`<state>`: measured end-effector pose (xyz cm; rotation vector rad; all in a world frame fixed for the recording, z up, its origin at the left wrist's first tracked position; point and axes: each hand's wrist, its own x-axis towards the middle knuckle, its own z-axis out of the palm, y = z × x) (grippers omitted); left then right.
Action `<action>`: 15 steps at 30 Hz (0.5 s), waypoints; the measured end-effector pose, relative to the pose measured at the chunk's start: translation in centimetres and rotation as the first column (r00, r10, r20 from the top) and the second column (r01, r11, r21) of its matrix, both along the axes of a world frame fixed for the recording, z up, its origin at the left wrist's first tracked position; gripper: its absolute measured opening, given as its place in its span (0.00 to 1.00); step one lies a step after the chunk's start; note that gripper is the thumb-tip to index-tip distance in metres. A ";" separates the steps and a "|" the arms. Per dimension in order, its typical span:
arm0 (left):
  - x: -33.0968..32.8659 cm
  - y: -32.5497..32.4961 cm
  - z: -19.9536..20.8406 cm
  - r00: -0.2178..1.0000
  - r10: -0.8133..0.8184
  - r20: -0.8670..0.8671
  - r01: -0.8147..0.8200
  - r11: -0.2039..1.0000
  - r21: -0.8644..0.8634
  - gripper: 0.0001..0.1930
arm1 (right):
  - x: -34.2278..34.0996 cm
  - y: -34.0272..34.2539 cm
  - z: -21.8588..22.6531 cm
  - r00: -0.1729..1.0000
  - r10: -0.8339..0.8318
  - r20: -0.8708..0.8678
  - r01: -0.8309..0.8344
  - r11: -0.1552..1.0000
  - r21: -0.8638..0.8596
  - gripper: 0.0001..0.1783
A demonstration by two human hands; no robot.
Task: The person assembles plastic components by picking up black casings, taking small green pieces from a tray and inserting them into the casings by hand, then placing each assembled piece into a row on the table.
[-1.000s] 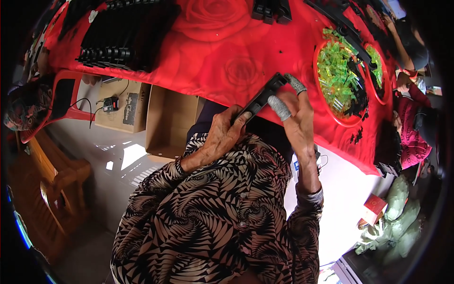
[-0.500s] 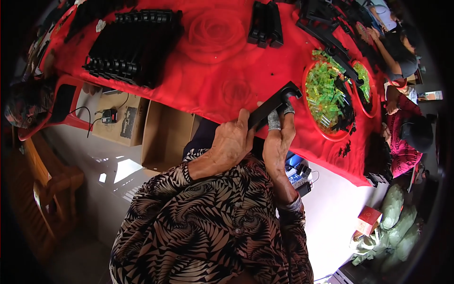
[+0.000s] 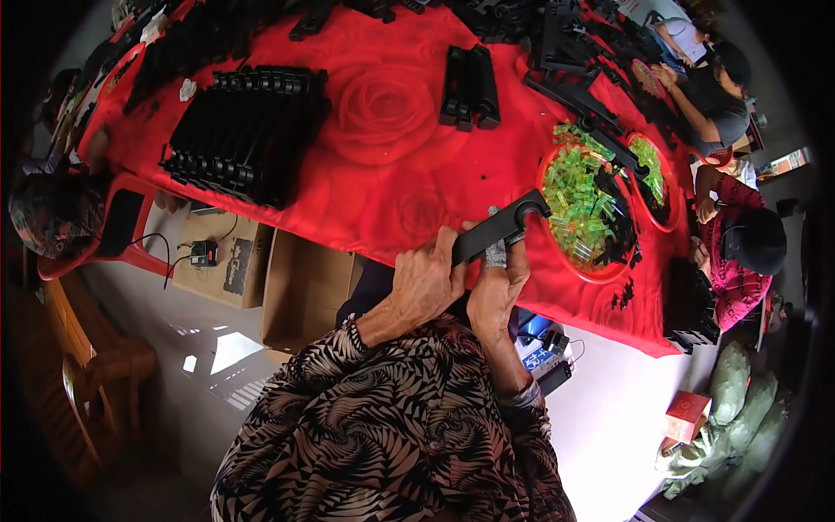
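Head view: black hooked bar (image 3: 497,231) just right of centre, hook toward 2 o'clock. Left hand (image 3: 423,282) closed around lower end; right hand (image 3: 496,301) fingers bent behind bar, grip hidden, cannot tell. Probably light, stiff, smooth plastic; best held by straight shank. Red basin (image 3: 600,278) at hook's 3 o'clock.

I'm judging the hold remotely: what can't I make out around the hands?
All in the head view:
black part, underside: turned from the camera
its near end: covered by the left hand
wrapped fingers of the right hand: partly behind the part
larger red container, floor: under loose pieces
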<state>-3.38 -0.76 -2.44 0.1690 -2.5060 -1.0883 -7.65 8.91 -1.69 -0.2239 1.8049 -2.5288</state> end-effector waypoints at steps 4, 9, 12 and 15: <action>0.1 -0.1 -0.1 0.998 -0.015 0.064 0.016 1.000 -0.021 0.16 | -0.2 0.2 -1.4 0.998 -0.038 -0.046 0.042 0.996 0.074 0.19; -0.2 -0.5 -0.4 0.999 -0.032 0.001 0.032 0.999 -0.042 0.16 | -0.6 0.6 -1.2 0.999 0.022 -0.032 -0.020 0.998 0.058 0.18; -0.1 -0.5 -0.5 0.998 -0.029 -0.047 0.029 1.000 -0.004 0.14 | -0.7 0.6 -1.4 0.998 0.018 -0.052 -0.012 0.993 0.114 0.17; -0.1 -0.2 -0.7 0.998 -0.024 -0.050 0.024 1.000 0.000 0.15 | -0.8 0.7 -1.2 0.998 0.034 -0.060 -0.027 0.992 0.123 0.17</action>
